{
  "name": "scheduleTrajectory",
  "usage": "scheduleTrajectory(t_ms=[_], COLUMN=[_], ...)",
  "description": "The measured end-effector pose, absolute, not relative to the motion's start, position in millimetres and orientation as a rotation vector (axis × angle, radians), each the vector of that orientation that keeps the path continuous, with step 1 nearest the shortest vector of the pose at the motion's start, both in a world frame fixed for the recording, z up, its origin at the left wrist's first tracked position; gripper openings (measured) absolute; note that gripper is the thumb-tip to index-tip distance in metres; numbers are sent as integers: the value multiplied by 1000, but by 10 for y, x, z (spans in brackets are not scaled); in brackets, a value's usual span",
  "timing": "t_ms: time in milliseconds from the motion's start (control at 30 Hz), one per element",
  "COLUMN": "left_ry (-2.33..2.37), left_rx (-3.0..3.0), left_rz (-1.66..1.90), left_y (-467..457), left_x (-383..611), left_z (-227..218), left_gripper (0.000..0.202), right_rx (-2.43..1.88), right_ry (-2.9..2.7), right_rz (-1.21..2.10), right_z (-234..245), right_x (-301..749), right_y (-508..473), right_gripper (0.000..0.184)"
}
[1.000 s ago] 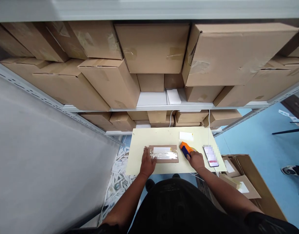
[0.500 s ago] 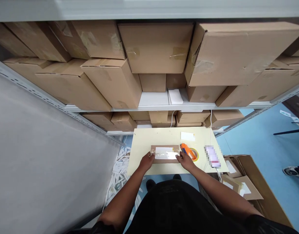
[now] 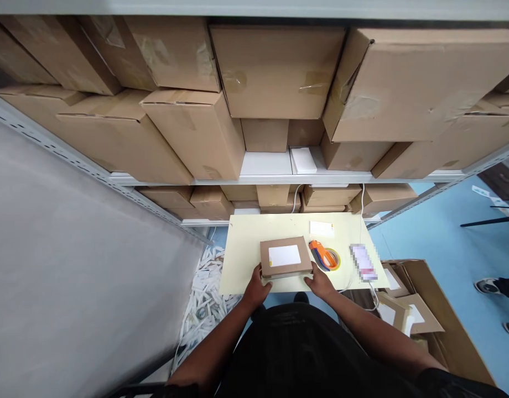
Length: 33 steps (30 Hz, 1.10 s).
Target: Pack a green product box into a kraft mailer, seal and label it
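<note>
Bare room is left along the table's [image 3: 243,246] left edge. The near middle is blocked by a parcel [image 3: 285,257], the right side by a tape dispenser [image 3: 325,257] and a phone [image 3: 363,262].

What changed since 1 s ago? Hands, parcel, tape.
The right hand let go of the tape dispenser, which now lies on the table. It and the left hand moved to the near corners of the parcel and grip it; the parcel has turned to show its broad labelled face. The phone and white card stayed put.
</note>
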<state>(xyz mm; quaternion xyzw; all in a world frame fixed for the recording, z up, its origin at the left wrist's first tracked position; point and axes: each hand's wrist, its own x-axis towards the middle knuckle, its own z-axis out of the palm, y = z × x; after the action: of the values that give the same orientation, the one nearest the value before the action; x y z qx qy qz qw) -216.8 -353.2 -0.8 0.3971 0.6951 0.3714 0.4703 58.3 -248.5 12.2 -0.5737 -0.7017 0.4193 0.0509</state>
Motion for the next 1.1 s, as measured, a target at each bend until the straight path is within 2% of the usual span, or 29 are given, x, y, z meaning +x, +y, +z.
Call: scheduleTrajectory(t_ms=[267,367,567,933,1000,1100], left_ry=[1700,1696,1709,1724,1737,1939], left_rx=[828,784,804,860,884,1039], left_rz=[873,896,845,773,766,793], left_y=[-3531,-3463,-3346,-3294,-3276,-3236], left_x=[-2166,-2195,-2259,-2308,-2323,-2330], left_z=[17,81,217,284,296,407], left_gripper=[73,71,54,54,53,50], right_rx=[-1718,-1717,-1765,-1702,-1721,-1874], right_ry=[-2116,-2073,-1998,-2065,-2080,-2133], right_rz=[1435,1490,1558,1563,1423,927], right_z=[136,182,264,287,253,157], right_x=[628,638,620,663,710,809], right_y=[-2461,-2408,-2283,-2340,-2313,-2184], right_gripper=[64,58,45,43,41,40])
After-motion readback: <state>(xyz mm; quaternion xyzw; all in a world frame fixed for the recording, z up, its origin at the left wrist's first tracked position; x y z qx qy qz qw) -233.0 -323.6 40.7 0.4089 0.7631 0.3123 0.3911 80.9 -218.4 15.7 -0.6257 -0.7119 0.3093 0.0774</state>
